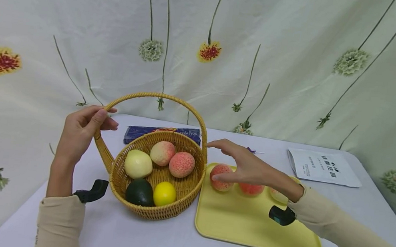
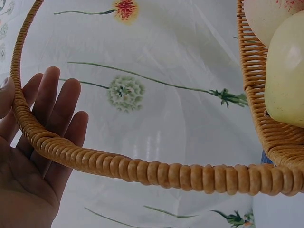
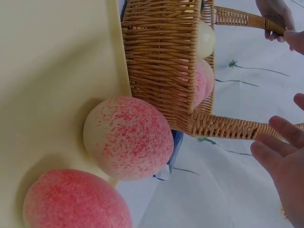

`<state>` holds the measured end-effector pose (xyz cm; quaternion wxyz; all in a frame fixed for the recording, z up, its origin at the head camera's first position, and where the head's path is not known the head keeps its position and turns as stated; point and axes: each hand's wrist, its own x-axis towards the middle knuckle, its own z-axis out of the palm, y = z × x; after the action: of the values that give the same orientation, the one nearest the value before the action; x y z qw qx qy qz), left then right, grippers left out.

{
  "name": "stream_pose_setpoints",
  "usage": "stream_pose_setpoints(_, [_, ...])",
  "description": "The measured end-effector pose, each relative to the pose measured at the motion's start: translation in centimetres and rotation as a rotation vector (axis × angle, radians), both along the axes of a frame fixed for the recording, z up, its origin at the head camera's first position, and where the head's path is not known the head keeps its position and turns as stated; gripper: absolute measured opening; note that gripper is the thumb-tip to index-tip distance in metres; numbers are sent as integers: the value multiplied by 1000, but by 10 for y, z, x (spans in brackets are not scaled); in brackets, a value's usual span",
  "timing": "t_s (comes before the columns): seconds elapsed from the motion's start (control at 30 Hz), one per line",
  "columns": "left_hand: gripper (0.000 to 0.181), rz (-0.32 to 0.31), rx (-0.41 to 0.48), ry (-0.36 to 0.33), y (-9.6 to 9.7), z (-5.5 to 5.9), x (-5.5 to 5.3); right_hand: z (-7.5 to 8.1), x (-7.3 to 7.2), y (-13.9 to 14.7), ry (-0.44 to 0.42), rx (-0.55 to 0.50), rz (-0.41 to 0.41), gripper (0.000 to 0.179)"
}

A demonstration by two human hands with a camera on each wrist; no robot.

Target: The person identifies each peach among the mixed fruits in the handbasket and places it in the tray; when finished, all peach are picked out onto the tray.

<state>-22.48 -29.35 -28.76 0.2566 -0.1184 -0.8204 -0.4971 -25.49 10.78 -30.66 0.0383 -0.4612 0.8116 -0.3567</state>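
Note:
A wicker basket (image 1: 190, 197) with a tall arched handle (image 1: 157, 95) stands left of the yellow tray. In it lie two pink peaches (image 1: 181, 165), a pale green-yellow fruit (image 1: 138, 164), a dark green fruit (image 1: 139, 192) and a yellow fruit (image 1: 164, 194). My left hand (image 1: 80, 129) holds the left side of the handle, thumb in front and fingers behind, as the left wrist view also shows. My right hand (image 1: 248, 163) reaches over the tray with fingers spread apart, fingertips close to the handle's right side. Below it sits a speckled peach (image 3: 128, 137).
On the yellow tray (image 1: 245, 229), a redder peach (image 3: 76, 202) and a pale fruit (image 1: 278, 195) lie partly behind my right arm. Behind the basket is a dark blue pack (image 1: 133, 133). A white pouch (image 1: 323, 167) lies at the back right, before a flowered cloth backdrop (image 1: 288, 88).

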Motion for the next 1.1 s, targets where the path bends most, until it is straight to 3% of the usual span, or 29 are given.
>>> stream_pose_setpoints(0.17, [28,-2,3,-5,0,0,1,1,-3,-14,26,8,31,72])
stream_pose_setpoints(0.37, [27,-3,4,-2,0,1,1,5,-7,-25,-8,4,27,71])
stream_pose_setpoints(0.7, [28,-4,1,2,1,1,0,3,-10,-52,37,134,63,69])
stream_pose_setpoints(0.93, [29,10,-13,-4,1,0,1,-3,-19,-72,49,207,116,69])
stream_pose_setpoints(1.1, [29,13,-12,-8,1,0,1,0,-27,-85,61,307,98,74])
